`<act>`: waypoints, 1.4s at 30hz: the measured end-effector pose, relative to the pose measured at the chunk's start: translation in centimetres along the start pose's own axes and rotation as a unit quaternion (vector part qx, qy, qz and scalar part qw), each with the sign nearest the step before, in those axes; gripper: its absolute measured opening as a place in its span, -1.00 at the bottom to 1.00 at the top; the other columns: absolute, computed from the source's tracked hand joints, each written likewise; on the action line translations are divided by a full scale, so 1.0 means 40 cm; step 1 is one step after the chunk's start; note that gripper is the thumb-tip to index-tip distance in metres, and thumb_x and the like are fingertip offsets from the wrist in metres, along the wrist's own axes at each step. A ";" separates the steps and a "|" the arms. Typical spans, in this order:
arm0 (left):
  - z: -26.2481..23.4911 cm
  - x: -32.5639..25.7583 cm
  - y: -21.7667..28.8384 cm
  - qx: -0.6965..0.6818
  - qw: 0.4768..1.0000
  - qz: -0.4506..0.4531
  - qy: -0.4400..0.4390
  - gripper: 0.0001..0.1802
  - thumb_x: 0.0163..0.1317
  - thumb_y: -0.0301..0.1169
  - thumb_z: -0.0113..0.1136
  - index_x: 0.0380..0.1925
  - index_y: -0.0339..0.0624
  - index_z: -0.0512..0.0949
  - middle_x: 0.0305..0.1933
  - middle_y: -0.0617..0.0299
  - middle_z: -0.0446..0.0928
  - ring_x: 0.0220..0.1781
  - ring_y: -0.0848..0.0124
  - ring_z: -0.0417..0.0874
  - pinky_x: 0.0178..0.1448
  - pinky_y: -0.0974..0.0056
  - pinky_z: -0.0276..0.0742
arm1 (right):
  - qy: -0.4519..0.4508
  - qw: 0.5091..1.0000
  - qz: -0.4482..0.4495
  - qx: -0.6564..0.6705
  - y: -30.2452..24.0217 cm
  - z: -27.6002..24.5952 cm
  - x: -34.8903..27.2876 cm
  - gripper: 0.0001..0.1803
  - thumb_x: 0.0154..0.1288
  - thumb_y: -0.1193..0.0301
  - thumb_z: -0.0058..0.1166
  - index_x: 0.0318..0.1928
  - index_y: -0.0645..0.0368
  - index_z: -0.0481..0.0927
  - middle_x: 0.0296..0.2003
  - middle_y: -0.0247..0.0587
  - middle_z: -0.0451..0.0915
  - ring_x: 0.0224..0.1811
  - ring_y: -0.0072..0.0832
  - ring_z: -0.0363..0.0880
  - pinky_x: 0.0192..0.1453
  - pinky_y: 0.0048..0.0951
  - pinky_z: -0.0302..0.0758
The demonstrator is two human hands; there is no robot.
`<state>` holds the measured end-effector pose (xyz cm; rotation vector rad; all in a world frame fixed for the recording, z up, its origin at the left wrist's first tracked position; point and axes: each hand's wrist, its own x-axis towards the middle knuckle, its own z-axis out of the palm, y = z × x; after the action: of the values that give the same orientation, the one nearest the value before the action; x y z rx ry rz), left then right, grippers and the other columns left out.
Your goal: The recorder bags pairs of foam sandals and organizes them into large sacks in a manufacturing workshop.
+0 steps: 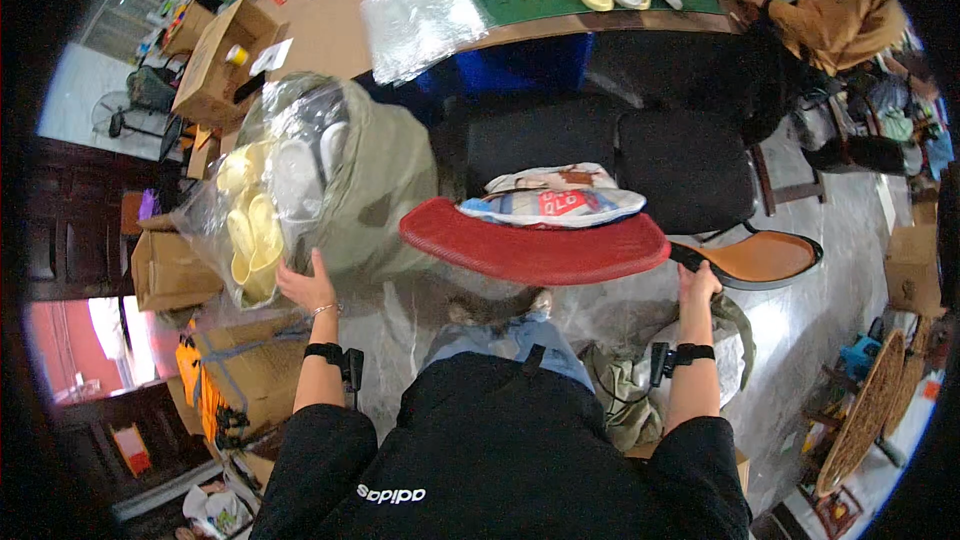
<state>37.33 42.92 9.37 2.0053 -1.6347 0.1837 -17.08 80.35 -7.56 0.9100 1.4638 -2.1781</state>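
Note:
At the left, a clear plastic bag of yellow and grey slippers leans against a large olive-green sack. My left hand is at the bag's lower edge, its thumb raised apart from the fingers; part of the fingers is hard to make out. My right hand is closed round the black frame of a chair with an orange panel. A curved red chair panel spans the space between my hands, with a printed white bag lying just beyond it.
Ahead, a table with a green mat carries slippers and clear plastic sheets. Black chairs stand before it. A person in a brown top works at the far right. Cardboard boxes line the left; another sack lies beside my legs.

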 end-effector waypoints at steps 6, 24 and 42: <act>-0.121 0.018 -0.185 0.319 0.940 0.049 -0.108 -0.08 -0.22 -0.19 0.30 0.16 0.10 -0.01 0.12 0.11 0.17 0.19 0.14 0.11 0.19 -0.02 -0.03 | -0.202 0.938 0.017 -0.282 -0.044 -0.073 -0.227 -0.48 0.13 0.10 -0.06 -0.02 0.18 0.23 -0.03 -0.07 0.36 0.02 -0.32 0.32 -0.01 -0.25 0.23; -0.232 -0.052 -0.620 -0.019 0.871 0.089 -0.482 -0.45 -0.12 -0.01 0.19 -0.52 -0.43 0.50 -0.66 -0.02 0.46 -0.60 0.20 0.47 -0.44 0.19 0.34 | -0.233 0.530 -0.167 -0.798 0.270 -0.709 -0.623 -0.76 0.03 0.31 -0.09 -0.36 0.21 0.48 -0.37 -0.01 0.51 -0.24 -0.11 0.45 -0.21 -0.25 0.39; -0.578 -0.524 -0.737 0.072 0.834 0.003 -0.547 -0.24 -0.14 0.10 0.13 -0.27 -0.52 0.43 -0.41 -0.09 0.49 -0.40 0.13 0.47 -0.32 0.23 0.32 | -0.263 0.494 -0.248 -0.791 0.144 -0.923 -0.484 -0.71 0.13 0.29 -0.27 -0.32 0.19 0.48 -0.35 0.02 0.49 -0.25 -0.05 0.43 -0.16 -0.22 0.37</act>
<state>64.96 75.75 10.46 2.3712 -2.2841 -1.0722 11.96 110.82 -7.65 -0.8409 2.3971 -0.2691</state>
